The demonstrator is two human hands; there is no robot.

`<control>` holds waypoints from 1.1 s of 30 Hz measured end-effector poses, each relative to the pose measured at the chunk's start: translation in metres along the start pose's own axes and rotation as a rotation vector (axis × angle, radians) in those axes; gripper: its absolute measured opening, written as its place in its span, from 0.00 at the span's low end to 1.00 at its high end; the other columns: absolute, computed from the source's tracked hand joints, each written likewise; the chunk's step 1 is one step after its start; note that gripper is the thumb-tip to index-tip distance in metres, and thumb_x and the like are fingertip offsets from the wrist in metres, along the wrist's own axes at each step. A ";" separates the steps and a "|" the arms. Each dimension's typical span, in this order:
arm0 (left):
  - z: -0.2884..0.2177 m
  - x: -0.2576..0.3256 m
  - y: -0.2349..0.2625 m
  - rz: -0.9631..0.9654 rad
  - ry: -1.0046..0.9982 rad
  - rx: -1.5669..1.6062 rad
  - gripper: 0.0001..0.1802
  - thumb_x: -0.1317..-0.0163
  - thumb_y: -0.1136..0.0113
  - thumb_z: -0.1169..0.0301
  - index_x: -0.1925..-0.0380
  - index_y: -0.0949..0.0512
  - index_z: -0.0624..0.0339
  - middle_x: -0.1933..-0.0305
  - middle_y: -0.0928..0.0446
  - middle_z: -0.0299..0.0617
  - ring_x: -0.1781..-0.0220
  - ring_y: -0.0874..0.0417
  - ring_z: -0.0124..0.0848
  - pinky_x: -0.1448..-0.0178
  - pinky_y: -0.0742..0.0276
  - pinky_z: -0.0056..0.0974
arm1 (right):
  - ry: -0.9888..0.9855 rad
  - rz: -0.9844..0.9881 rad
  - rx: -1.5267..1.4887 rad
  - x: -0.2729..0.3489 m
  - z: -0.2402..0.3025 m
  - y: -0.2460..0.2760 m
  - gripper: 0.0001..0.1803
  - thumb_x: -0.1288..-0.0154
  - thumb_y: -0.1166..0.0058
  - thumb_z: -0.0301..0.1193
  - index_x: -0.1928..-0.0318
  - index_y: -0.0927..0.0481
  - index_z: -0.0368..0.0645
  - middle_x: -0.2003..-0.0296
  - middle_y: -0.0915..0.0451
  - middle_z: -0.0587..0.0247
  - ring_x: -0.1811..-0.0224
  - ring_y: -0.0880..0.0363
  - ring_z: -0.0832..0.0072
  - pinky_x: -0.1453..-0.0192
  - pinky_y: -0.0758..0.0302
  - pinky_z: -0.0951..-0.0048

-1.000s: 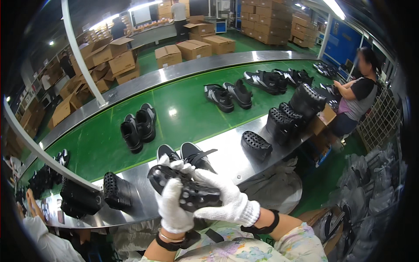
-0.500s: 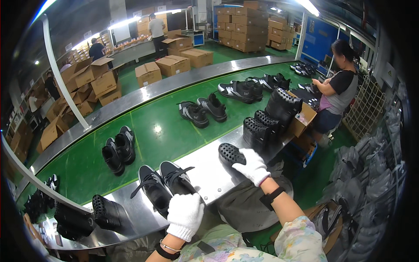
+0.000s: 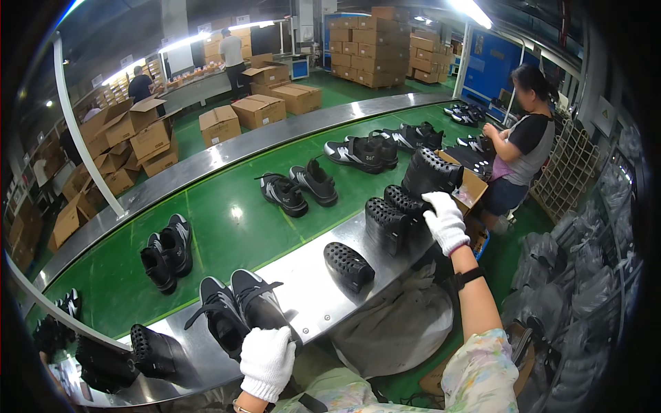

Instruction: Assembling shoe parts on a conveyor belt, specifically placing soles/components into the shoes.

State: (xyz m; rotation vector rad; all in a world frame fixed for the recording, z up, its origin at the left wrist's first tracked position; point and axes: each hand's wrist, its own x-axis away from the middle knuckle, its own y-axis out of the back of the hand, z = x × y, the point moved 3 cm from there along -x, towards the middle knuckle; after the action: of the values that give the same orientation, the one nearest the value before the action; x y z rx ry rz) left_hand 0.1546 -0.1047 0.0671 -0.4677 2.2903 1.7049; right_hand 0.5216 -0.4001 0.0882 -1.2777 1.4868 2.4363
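My gloved left hand (image 3: pixel 267 361), fingers curled, is at the heel of a black sneaker (image 3: pixel 256 299) on the metal ledge, and the fingertips are mostly hidden. Beside that shoe stands its mate (image 3: pixel 222 313), laces loose. My gloved right hand (image 3: pixel 446 221) reaches out to the right, fingers extended against the side of a black perforated shoe form (image 3: pixel 405 199). Another such form (image 3: pixel 384 224) stands just left of it, with a taller stack (image 3: pixel 432 172) behind. A single perforated form (image 3: pixel 349 267) lies alone on the ledge between my hands.
A green conveyor belt (image 3: pixel 227 237) carries several pairs of black sneakers. More perforated forms (image 3: pixel 153 350) stand at the near left by a curved white post. A co-worker (image 3: pixel 520 144) handles shoes at the right. Cardboard boxes (image 3: pixel 258 110) stand beyond the belt; wrapped grey bundles (image 3: pixel 551 296) hang at right.
My right hand has let go of the single perforated form and moved right to the group of forms. My left hand stays at the sneaker's heel. The whole view has shifted slightly.
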 end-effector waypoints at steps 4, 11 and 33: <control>0.003 0.000 -0.001 0.019 0.010 0.000 0.14 0.53 0.31 0.73 0.65 0.21 0.59 0.74 0.24 0.43 0.68 0.22 0.45 0.60 0.28 0.48 | -0.161 0.341 -0.045 -0.017 -0.003 -0.028 0.31 0.45 0.37 0.29 0.38 0.24 0.54 0.36 0.28 0.48 0.33 0.30 0.47 0.29 0.30 0.56; -0.004 -0.012 0.009 -0.022 0.027 0.025 0.13 0.54 0.29 0.70 0.73 0.26 0.56 0.77 0.27 0.43 0.72 0.25 0.45 0.63 0.30 0.47 | -0.259 0.461 -0.028 -0.020 0.005 -0.039 0.27 0.43 0.35 0.37 0.41 0.23 0.55 0.45 0.25 0.48 0.43 0.23 0.47 0.38 0.24 0.54; 0.006 -0.003 -0.001 -0.126 -0.036 0.047 0.16 0.56 0.27 0.70 0.68 0.24 0.56 0.76 0.27 0.41 0.72 0.25 0.44 0.64 0.31 0.48 | 0.255 0.427 0.450 -0.047 0.036 -0.009 0.14 0.45 0.42 0.22 0.56 0.22 0.44 0.57 0.24 0.51 0.52 0.23 0.51 0.50 0.23 0.55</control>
State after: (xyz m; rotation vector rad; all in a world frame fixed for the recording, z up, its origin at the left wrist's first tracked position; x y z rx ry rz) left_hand 0.1579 -0.0987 0.0656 -0.5551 2.2205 1.5837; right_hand 0.5340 -0.3510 0.1196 -1.3076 2.4204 1.9873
